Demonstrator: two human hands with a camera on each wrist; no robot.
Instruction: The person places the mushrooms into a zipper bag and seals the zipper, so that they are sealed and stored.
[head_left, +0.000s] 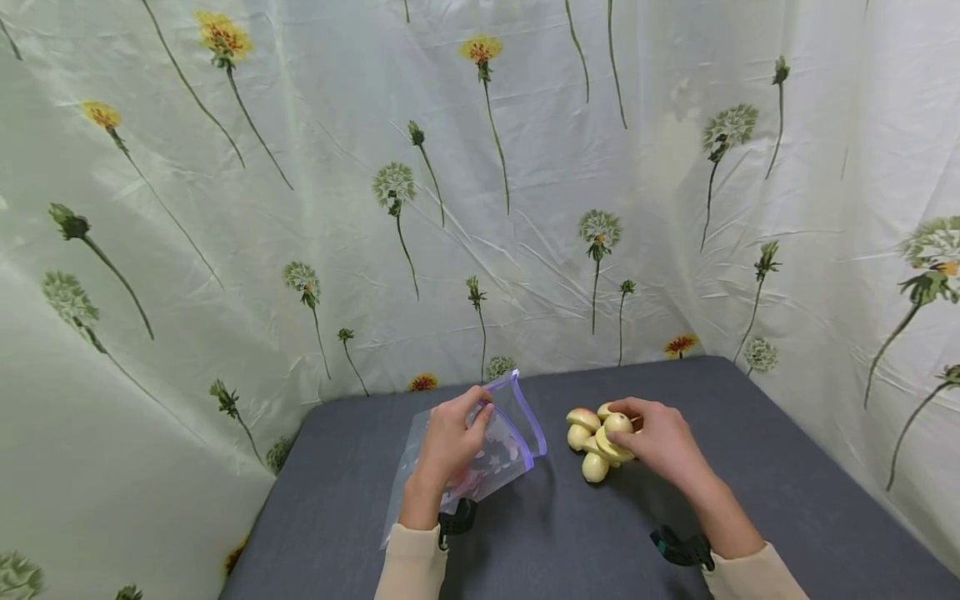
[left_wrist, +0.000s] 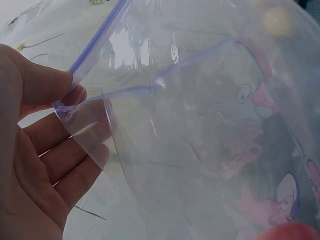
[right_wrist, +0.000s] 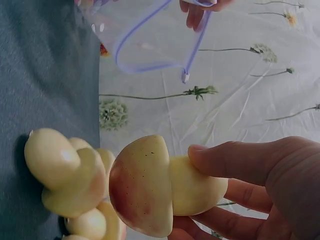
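Observation:
My left hand [head_left: 453, 429] pinches the rim of a clear zip bag [head_left: 495, 454] with a purple closure and pink printed figures. The bag's mouth gapes toward the right, and its slider [right_wrist: 185, 77] shows in the right wrist view. Something reddish [left_wrist: 290, 232] shows low in the bag; I cannot tell its kind. My right hand [head_left: 663, 437] holds a pale yellow toy mushroom [right_wrist: 142, 187] by its stem, between thumb and fingers, the red-blushed cap pointing away from the palm. Several similar mushrooms [head_left: 596, 468] lie in a heap beside and beneath that hand.
A dark grey table [head_left: 330, 500] lies under both hands. Behind it and at its sides hangs a pale curtain [head_left: 525, 275] printed with dandelions. Each wrist wears a black strapped device [head_left: 682, 546].

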